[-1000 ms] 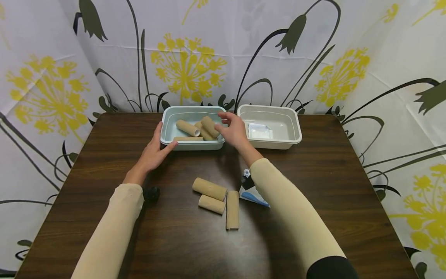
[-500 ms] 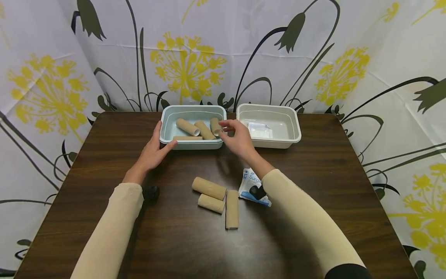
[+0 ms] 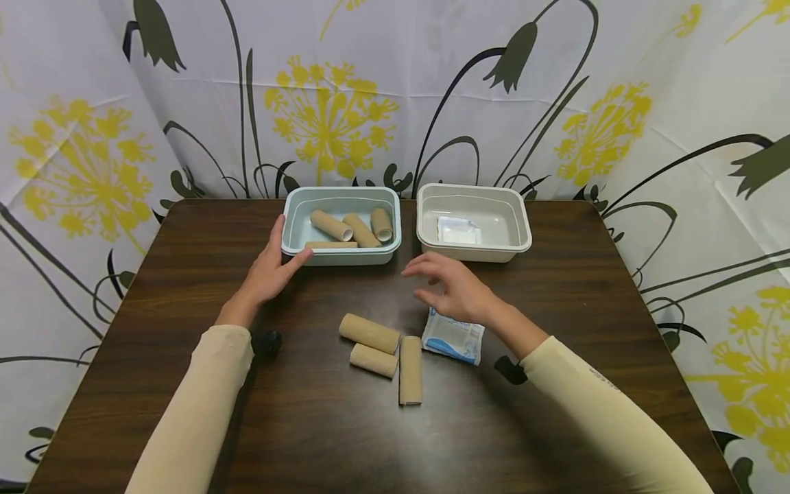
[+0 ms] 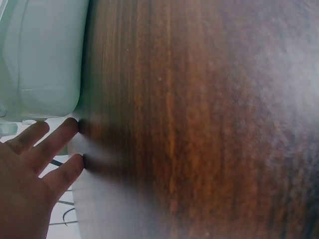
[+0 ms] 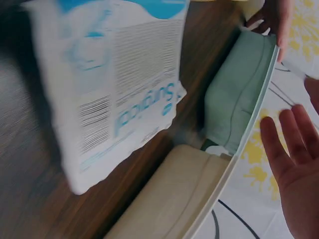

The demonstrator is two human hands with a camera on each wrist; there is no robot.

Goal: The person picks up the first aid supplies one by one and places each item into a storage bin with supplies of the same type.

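Observation:
My left hand (image 3: 262, 278) rests at the left front corner of the pale blue bin (image 3: 345, 258), thumb along the front rim and straight fingers along its side. Inside that bin lie several cardboard tubes (image 3: 331, 225). My right hand (image 3: 457, 288), fingers loosely bent and holding nothing, is in front of the two bins, above a white and blue packet (image 3: 453, 341). In the right wrist view, the packet (image 5: 129, 74) reads "Surgical". Left of it on the table are three more cardboard tubes (image 3: 410, 370), two side by side and one at their ends.
A cream bin (image 3: 475, 254) stands right of the blue one, with a small gap between them. It contains a white packet (image 3: 458, 230). Both bins sit at the far edge of the dark wooden table (image 3: 308, 425), before a flowered curtain (image 3: 370, 41).
My right hand let go of a cardboard tube at the right end of the blue bin, then drew back toward me and right, over the packet. My left hand stayed put.

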